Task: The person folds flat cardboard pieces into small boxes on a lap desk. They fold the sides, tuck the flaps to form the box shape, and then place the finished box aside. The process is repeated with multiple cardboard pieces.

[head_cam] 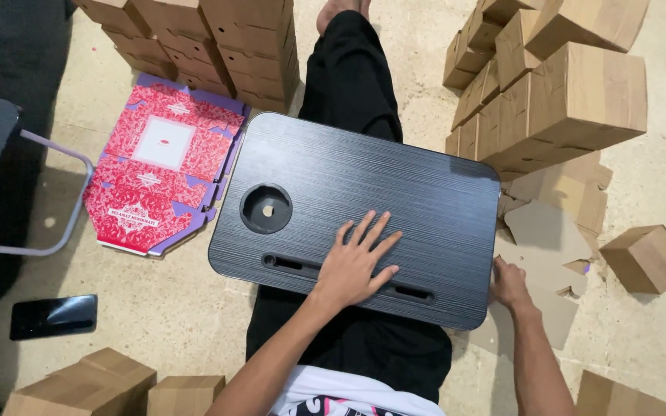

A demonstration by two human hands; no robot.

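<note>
— Head view: our lap table (425, 192) lies across our legs, long axis running left to right, tilted slightly.

— Our left hand (352, 262) rests flat on it, fingers (371, 231) spread wide; our right hand (509, 283) touches flat cardboard (541, 246) beside its edge.

A black lap desk (395, 192) with a round cup hole (266, 209) is laid across the legs of a seated person in black trousers. The left hand (354, 262) is spread flat, fingers open, on its tabletop near the long slot. The right hand (510, 283) is placed at the desk's right edge, touching a stack of flat cardboard blanks (545, 246) on the floor. Folded cardboard boxes (572, 92) are piled at the right and at the top left. Flat red patterned cartons (159, 166) and a dark phone (53, 316) are seen on the floor at the left.
</note>
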